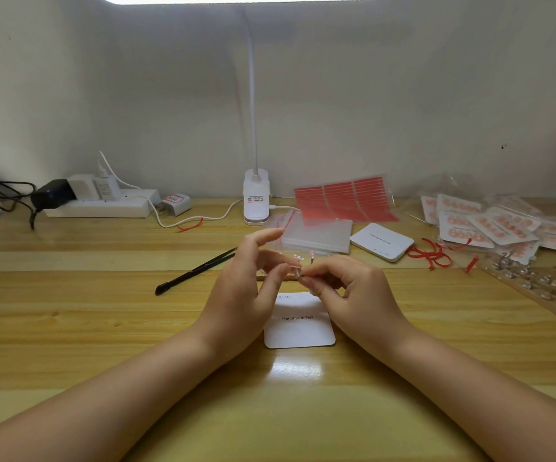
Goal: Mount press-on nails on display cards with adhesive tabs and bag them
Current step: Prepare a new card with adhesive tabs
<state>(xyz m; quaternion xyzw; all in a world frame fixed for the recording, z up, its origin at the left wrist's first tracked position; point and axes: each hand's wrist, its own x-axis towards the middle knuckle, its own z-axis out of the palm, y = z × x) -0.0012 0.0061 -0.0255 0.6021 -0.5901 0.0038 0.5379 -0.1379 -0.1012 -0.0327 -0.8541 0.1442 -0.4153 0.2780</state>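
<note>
Display card lies flat on desk, nearest the person. Above it, left hand and right hand pinch one small item, probably an adhesive tab. Advice: peel slowly, avoid touching adhesive. Bags behind.

Wooden desk, white wall, clip lamp

Both hands, left and right, meeting above a white card on the table, pinching a tiny nail between fingertips; tweezers lying left.
</note>
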